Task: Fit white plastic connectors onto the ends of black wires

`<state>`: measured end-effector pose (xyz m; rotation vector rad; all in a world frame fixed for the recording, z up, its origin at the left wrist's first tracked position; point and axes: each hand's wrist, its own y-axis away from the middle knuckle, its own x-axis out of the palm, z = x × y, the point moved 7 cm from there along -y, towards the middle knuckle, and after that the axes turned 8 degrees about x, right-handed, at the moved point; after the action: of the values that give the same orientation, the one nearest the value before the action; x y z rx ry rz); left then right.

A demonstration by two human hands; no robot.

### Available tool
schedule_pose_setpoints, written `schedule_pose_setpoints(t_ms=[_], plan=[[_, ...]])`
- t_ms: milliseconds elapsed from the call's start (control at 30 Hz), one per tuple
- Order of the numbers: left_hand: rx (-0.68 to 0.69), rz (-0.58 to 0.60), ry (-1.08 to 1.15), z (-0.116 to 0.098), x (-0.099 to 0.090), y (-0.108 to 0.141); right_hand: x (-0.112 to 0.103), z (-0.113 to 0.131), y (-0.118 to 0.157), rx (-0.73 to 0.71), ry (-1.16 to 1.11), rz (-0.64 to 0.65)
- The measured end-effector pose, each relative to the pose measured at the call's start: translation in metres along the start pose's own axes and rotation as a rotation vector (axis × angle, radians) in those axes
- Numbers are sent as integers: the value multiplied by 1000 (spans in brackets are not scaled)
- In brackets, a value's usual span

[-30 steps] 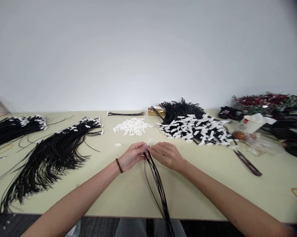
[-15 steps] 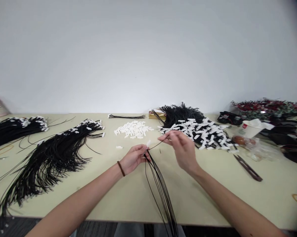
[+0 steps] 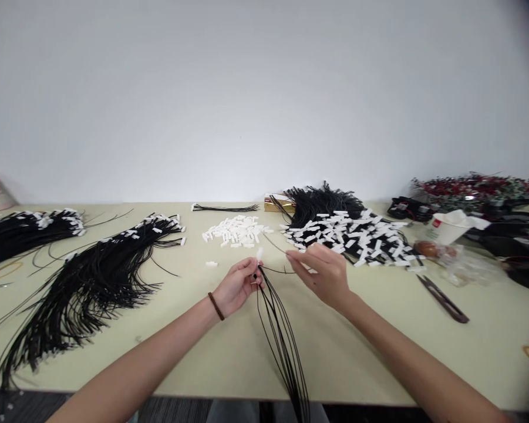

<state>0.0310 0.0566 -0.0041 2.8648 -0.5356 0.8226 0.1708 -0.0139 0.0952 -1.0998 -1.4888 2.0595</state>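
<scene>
While left fingers (image 3: 249,266) pinch connector (image 3: 259,255), right fingers (image 3: 300,257), wire (image 3: 275,244)

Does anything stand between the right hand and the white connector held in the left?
Nothing visible blocks the gap from the right hand to the white connector in the left hand; only the thin dark wire pinched by the right extends there. The loose connectors lie beyond.

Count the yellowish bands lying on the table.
2: a left band, beside black wires; a right band, at the view's edge, near the front of the table. The wires may hide others.
</scene>
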Motion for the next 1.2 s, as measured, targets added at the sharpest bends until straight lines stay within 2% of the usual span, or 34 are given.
schedule_pose_setpoints(t_ms=[67, 167, 433, 1000, 1200], plan=[[5, -16, 16, -1, -1, 0, 6, 6, 5, -88, 40, 46], [11, -31, 39, -4, -1, 0, 9, 5, 6, -119, 29, 91], [22, -42, 75, -5, 0, 1, 8, 4, 4, -94, 8, 149], [40, -19, 80, -8, 2, 1, 5, 6, 2, -113, -11, 150], [72, -12, 32, -10, 3, 2, 5, 2, 0, -1, -101, 180]])
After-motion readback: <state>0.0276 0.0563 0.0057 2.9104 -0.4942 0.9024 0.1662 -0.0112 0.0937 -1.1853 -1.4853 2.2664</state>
